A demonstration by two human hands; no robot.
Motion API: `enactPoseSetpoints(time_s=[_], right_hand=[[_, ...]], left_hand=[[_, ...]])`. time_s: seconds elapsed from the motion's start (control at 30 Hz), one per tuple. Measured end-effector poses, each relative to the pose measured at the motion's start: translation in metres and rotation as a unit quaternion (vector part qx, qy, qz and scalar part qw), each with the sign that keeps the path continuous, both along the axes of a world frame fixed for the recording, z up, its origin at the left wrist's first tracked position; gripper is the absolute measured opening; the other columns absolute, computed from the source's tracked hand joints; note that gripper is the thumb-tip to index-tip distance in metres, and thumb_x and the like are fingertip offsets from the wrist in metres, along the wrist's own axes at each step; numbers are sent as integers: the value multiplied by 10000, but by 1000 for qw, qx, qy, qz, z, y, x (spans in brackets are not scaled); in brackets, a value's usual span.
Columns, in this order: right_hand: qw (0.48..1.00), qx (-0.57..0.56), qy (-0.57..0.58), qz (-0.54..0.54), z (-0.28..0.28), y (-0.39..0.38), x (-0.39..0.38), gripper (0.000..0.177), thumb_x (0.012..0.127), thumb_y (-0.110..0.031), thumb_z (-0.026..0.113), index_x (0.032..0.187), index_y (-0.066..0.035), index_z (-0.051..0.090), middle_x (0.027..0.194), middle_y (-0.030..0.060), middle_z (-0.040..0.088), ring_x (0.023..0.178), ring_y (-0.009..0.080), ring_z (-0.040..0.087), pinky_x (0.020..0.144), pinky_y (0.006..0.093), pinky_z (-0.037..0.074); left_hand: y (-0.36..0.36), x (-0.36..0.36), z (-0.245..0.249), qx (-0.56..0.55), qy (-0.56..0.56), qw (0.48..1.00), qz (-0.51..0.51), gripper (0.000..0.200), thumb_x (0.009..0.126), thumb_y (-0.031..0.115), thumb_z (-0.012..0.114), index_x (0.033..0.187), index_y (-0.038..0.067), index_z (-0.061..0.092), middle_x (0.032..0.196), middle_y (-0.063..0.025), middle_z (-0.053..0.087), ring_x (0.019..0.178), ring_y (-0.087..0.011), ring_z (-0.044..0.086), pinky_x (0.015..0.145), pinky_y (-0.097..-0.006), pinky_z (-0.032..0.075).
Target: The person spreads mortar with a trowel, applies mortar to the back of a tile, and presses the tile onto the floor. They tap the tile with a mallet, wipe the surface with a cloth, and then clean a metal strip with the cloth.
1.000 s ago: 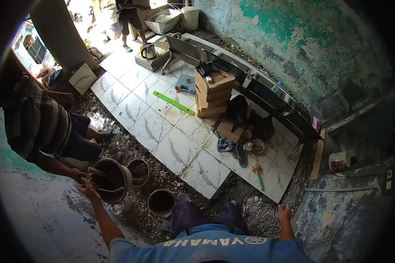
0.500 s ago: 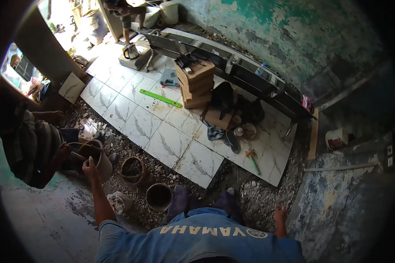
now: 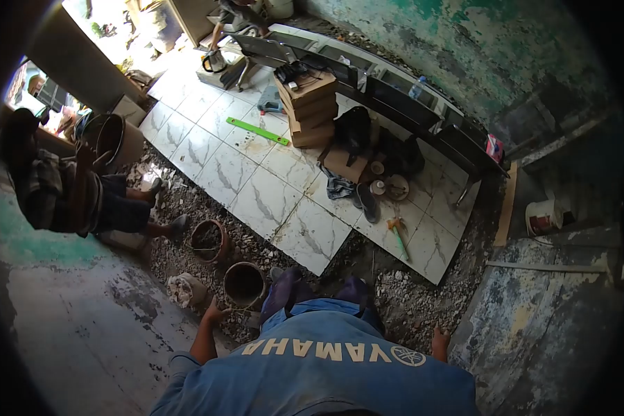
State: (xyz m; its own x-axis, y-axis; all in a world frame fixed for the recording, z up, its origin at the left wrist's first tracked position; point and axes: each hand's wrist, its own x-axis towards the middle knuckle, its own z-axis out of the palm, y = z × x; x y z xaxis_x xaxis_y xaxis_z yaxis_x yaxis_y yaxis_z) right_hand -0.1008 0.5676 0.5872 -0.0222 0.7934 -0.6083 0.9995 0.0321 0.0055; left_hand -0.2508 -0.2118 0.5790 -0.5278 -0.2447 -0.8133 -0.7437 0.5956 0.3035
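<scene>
My left hand is low beside a dark bucket and a whitish, crusted bucket. Its fingers look apart, with nothing visible in them. On the other side, my right hand hangs near my hip above the rubble, fingers curled and nothing seen in them. Another brown-rimmed bucket stands just beyond the dark one. At the left, a co-worker has raised hands by a large bucket.
White marbled tiles cover the middle floor, bordered by rubble. On them are a green level, stacked boxes, a hammer and a dark bench. Another person is near the doorway.
My left hand has come away from the large bucket and dropped back toward the floor buckets. That bucket is now farther up and left, beside the co-worker. My right hand has barely moved.
</scene>
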Motion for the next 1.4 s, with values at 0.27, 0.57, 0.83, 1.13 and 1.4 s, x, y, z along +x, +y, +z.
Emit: enactPoseSetpoints(time_s=[0.27,0.57,0.83,1.13,1.4], right_hand=[[941,-31,296,161,-29,-15,-188,291,954,-321,570,1027,-42,525,773,45,531,554,139,485,471,308,416],[922,13,207,326,23,-172,-289,312,899,-329,644,969,-30,590,833,104,632,687,214,607,696,362,485],[930,12,136,341,12,-171,-306,374,871,-349,670,957,8,597,856,163,640,760,285,623,707,409,488],[877,-23,175,447,23,-259,-614,406,838,-387,680,921,0,591,877,191,648,831,357,630,754,420,484],[650,-27,423,631,54,-384,-1033,382,835,-330,686,1002,-3,578,918,205,593,844,399,587,734,451,477]], left_hand=[[7,19,32,-23,31,979,199,953,759,260,794,1495,32,235,1454,-200,406,1294,-331,456,1045,-398,391],[-137,64,5,-34,40,934,354,818,776,214,763,1446,22,335,1340,-180,525,1208,-311,526,963,-413,440],[-215,-4,-69,-62,122,945,296,832,788,300,753,1453,22,337,1385,-223,472,1265,-353,474,1010,-420,406],[-206,-319,-31,30,190,932,308,841,819,362,721,1462,10,308,1364,-268,469,1214,-352,520,947,-420,458],[-221,-561,64,-147,121,949,252,841,778,373,739,1443,27,360,1416,-248,434,1300,-398,435,1047,-451,383]])
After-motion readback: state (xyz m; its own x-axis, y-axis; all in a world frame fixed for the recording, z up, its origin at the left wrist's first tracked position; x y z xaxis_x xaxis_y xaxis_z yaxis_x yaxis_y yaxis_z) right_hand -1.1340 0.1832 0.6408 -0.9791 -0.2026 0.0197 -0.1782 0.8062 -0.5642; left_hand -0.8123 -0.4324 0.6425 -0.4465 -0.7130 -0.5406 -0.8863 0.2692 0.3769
